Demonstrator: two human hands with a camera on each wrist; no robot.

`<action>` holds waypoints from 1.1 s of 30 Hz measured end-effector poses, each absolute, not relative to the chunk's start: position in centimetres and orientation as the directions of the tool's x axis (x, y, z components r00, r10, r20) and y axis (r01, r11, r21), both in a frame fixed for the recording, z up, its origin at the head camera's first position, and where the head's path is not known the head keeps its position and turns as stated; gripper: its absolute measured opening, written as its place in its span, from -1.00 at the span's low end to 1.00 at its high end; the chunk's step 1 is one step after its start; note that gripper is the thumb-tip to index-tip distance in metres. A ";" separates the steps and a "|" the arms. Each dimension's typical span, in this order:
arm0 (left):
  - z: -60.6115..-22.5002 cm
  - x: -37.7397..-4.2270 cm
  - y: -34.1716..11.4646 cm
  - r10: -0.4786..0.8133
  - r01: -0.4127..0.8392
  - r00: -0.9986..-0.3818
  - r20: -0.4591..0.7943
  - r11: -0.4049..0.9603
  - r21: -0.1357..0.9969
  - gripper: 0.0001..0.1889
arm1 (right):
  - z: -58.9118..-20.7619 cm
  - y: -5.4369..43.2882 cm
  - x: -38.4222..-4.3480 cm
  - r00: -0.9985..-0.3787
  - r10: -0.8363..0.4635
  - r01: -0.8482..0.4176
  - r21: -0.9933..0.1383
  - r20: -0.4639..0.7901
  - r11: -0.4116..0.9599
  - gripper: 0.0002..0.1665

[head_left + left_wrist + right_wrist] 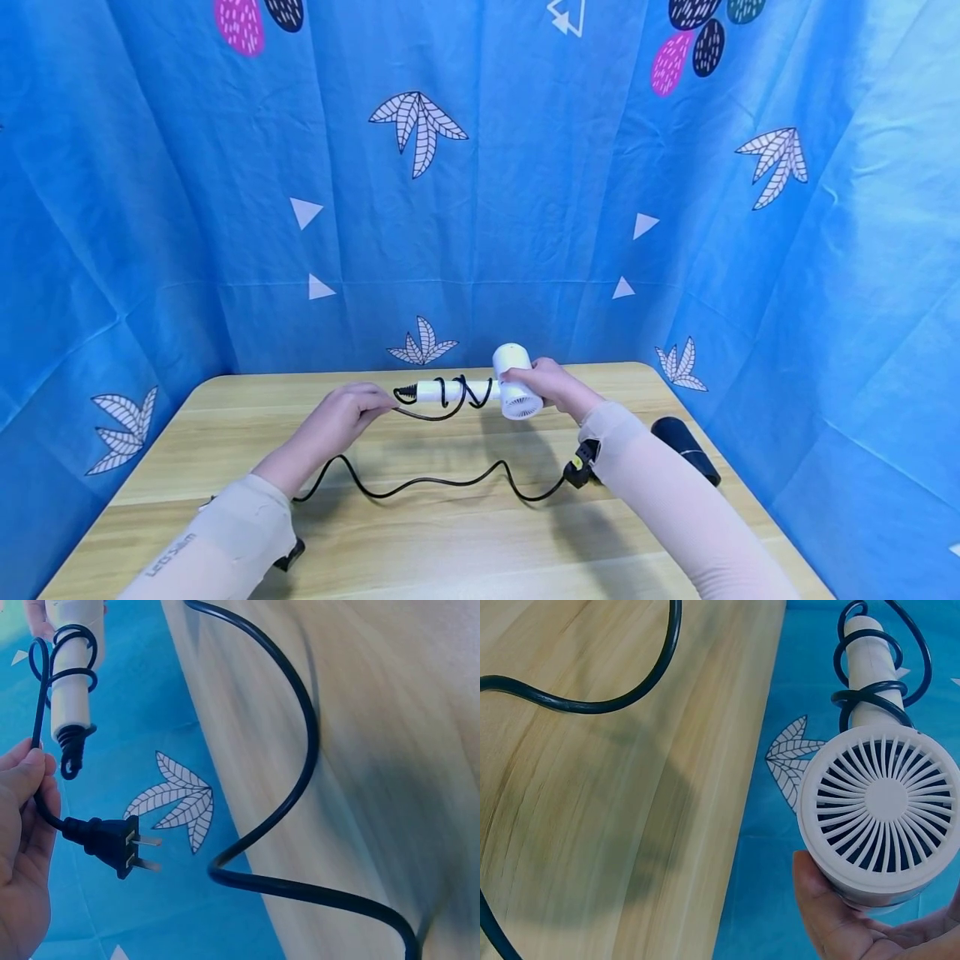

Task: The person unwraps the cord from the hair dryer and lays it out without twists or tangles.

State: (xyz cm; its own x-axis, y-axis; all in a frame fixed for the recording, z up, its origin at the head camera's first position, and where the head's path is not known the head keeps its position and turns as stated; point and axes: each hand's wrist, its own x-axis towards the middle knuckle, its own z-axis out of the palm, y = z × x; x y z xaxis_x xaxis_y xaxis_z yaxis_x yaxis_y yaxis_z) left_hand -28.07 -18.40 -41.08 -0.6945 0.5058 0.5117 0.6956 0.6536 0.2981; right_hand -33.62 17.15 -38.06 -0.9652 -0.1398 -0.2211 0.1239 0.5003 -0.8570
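A white hair dryer (512, 358) is held above the far part of the table, its handle pointing left. My right hand (553, 383) grips it by the round head, thumb on one side; the intake grille (886, 799) faces the right wrist camera. A black power cord (40, 697) winds loosely around the handle (70, 701). My left hand (348, 417) pinches that cord between thumb and fingers, off the handle's end. Just past those fingers hangs the two-pin plug (107, 840), visible in the left wrist view.
The wooden table (450, 542) lies beneath both hands. Another black cable (431, 481) runs between the two wrist mounts. A dark rolled bundle (686, 450) rests at the right edge. Blue patterned curtains (480, 208) enclose the back and sides.
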 end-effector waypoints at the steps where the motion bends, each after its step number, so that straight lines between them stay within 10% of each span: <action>1: -41.0 -28.0 -18.4 0.505 0.694 -0.697 0.509 0.655 0.300 -0.75 | -38.0 17.2 -33.6 -0.965 -0.139 0.125 -0.856 -0.222 0.502 -0.37; 33: -39.1 -28.6 -18.2 0.467 0.729 -0.614 0.636 0.644 0.232 -0.72 | -38.9 18.0 -33.3 -0.957 -0.165 0.129 -0.859 -0.238 0.495 -0.31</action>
